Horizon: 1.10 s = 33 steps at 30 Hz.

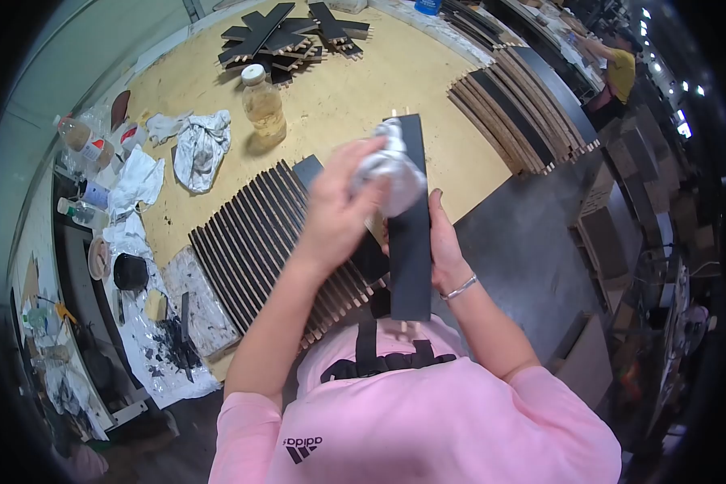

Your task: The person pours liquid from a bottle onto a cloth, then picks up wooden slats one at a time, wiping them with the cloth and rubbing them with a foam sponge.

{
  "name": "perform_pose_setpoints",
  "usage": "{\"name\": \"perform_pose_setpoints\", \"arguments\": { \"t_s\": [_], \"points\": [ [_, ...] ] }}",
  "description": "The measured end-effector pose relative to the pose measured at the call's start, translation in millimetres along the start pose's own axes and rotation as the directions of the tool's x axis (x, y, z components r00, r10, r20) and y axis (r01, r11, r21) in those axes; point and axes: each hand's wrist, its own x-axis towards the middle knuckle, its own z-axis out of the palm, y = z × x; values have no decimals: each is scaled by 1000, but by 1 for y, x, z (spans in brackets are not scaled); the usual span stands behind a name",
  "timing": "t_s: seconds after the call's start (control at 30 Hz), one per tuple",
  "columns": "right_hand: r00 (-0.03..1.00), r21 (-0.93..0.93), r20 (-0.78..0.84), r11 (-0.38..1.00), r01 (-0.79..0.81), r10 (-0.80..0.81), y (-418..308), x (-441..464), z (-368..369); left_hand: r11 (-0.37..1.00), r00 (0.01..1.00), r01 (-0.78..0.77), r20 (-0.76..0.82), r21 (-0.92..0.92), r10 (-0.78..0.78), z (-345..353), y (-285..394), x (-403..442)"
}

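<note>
My left hand [340,198] is closed on a crumpled white cloth [402,181], pressed against the upper face of a black board [411,262]. The board stands nearly lengthwise in front of me, with pale wooden dowels at both ends. My right hand [445,246], a bracelet at its wrist, grips the board's right edge; its fingers are partly hidden behind it. Left of the board, a row of black-faced boards [250,242] with dowels stands packed side by side on the table. A dark board [306,169] shows just past the left hand.
A bottle of yellowish liquid [264,113] stands on the table [339,89]. A heap of black boards [278,40] lies at the back. More boards [516,113] are stacked at right. Rags [202,149], a dark cup [130,272] and bottles [85,141] lie left. A person [619,73] works far right.
</note>
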Motion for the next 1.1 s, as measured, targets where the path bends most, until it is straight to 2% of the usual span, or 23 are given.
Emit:
{"name": "perform_pose_setpoints", "arguments": {
  "t_s": [0.07,0.1,0.17,0.2,0.27,0.3,0.37,0.43,0.47,0.53,0.57,0.63,0.67,0.7,0.73,0.77,0.83,0.87,0.9,0.97,1.03,1.07,1.1],
  "points": [
    [997,112,-72,993,42,-34,-7,9,3,972,987,-140,101,186,123,31,-10,-16],
    [992,250,-129,967,42,-10,-16,13,5,822,896,-432,277,371,346,43,-21,-30],
    [983,56,28,982,178,-180,-26,18,-10,830,826,-491,445,265,347,37,-22,-74],
    [962,-50,-90,966,254,-257,-31,14,-5,858,806,-467,501,213,315,29,-21,-92],
    [954,-14,-62,956,292,-292,-38,14,-15,858,789,-430,579,282,205,0,-33,-116],
    [955,31,-32,955,295,-294,-42,12,-16,861,832,-359,541,361,120,-14,-43,-123],
    [950,62,-58,949,310,-307,-45,14,-10,875,959,-152,281,459,19,-35,-31,-113],
    [948,53,-58,948,315,-311,-41,18,-4,872,984,-180,100,456,151,-31,-4,-87],
    [951,29,-46,951,308,-306,-37,21,-2,866,968,-249,79,433,239,-20,2,-76],
    [966,56,-48,965,255,-253,-28,21,15,843,931,-363,201,396,306,8,9,-66],
    [961,31,2,961,275,-275,-26,23,16,857,907,-404,266,321,328,26,-1,-70],
    [951,-75,-36,950,305,-308,-31,21,23,814,834,-501,413,294,365,30,-10,-92],
    [947,-149,-38,939,311,-320,-35,21,16,827,852,-454,434,332,293,21,-18,-102],
    [938,-109,-73,938,330,-339,-40,19,21,835,863,-408,455,370,219,0,-28,-114],
    [953,-61,-49,953,296,-299,-47,17,21,839,868,-360,476,407,142,-22,-42,-124],
    [966,-14,-25,967,255,-256,-53,14,17,862,951,-234,292,450,106,-37,-46,-124],
    [988,-68,89,989,133,-127,-51,16,-5,832,995,-99,37,546,95,-47,-23,-113],
    [987,-107,151,992,70,-53,-49,18,-9,785,974,-209,56,583,218,-40,-8,-98],
    [1000,-144,30,990,9,-5,-44,15,4,747,947,-309,119,588,297,-29,-2,-90],
    [974,-199,-212,973,-117,74,-26,-2,34,687,890,-454,327,567,318,-4,10,-72],
    [970,80,120,972,-220,210,9,11,-26,637,868,-497,331,589,370,2,-3,-48],
    [984,-243,-99,956,-166,146,1,-13,15,613,857,-515,335,599,392,0,-13,-36],
    [926,-317,156,905,-283,344,-4,-14,-4,618,896,-439,270,653,351,-11,-25,-27]
  ]
}}
